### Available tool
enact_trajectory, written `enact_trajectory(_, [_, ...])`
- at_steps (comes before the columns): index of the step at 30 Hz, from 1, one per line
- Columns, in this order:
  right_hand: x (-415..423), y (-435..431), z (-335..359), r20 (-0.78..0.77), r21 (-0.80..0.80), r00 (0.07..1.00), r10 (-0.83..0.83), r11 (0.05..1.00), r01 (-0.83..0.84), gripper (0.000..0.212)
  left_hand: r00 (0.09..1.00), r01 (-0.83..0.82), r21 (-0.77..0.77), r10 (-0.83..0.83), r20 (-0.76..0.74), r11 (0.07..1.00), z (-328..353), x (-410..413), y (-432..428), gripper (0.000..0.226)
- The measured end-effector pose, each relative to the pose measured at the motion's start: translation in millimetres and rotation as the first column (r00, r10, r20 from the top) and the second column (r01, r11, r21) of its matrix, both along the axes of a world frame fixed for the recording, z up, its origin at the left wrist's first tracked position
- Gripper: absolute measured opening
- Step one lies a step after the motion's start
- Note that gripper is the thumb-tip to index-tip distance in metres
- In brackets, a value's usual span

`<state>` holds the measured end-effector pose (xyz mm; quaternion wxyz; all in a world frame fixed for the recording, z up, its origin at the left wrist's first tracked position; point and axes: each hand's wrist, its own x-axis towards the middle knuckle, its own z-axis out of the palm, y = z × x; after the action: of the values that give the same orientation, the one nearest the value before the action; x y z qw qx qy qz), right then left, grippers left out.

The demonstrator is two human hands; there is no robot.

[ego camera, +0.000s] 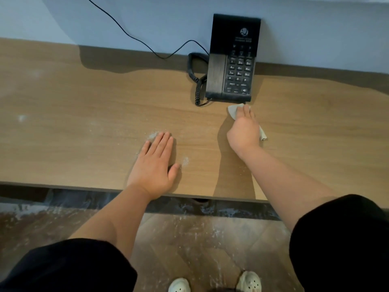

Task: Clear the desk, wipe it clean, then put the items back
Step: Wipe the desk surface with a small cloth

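1. Black short sleeves point(63, 268) cover both upper arms at the bottom of the view. Between them a pair of pale perforated clog shoes point(249, 281) stands on the brown wood-pattern floor point(189, 239), which is streaked with whitish dust.
2. The left hand point(153, 167) lies palm down on the light-brown wood-grain worktop point(84, 123), near its front edge. Its fingers point(162, 142) are straight, close together and hold nothing, with the thumb out to the side.
3. White powdery patches point(152, 135) lie on the worktop at the left fingertips and beside the thumb, with fainter specks farther left.
4. The right hand point(244, 131) reaches farther back and presses a small pale grey cloth point(232, 111) flat onto the worktop. Its fingers lie nearly straight over the cloth, not curled round it. One corner of the cloth shows ahead of the fingertips, and another sticks out at the hand's outer side.
5. The cloth sits just in front of the black desk telephone point(231, 64), by its front right corner. Whether the two touch cannot be told.
6. The telephone stands at the back of the worktop against the pale blue-grey wall point(315, 28), with the handset point(215, 74) on its left and the keypad point(239, 73) on its right. A coiled black cord point(196, 89) loops on the left side, and a thin black cable point(126, 32) runs up the wall.
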<state>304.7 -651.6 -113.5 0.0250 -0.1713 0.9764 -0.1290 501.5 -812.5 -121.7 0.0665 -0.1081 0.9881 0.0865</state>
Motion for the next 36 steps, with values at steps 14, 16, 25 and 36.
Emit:
enact_trajectory(14, [40, 22, 33, 0.091, -0.296, 0.993, 0.073, 0.954, -0.043, 0.072, 1.0, 0.016, -0.026, -0.016, 0.017, 1.0, 6, -1, 1, 0.068])
enact_trajectory(16, [4, 35, 32, 0.042, -0.263, 0.99, -0.132, 0.955, 0.138, 0.068, 1.0, 0.015, -0.022, -0.015, 0.012, 1.0, 6, -1, 1, 0.067])
enact_trajectory(25, [-58, 47, 15, 0.108, -0.101, 0.993, -0.052, 0.993, 0.063, 0.07, 1.0, 0.011, -0.026, -0.011, 0.002, 1.0, 2, -1, 0, 0.075])
enact_trajectory(36, [59, 56, 25, 0.265, -0.339, 0.917, 0.299, 0.919, -0.202, 0.061, 0.999, -0.008, 0.009, 0.008, -0.035, 1.0, 2, 0, 1, 0.065])
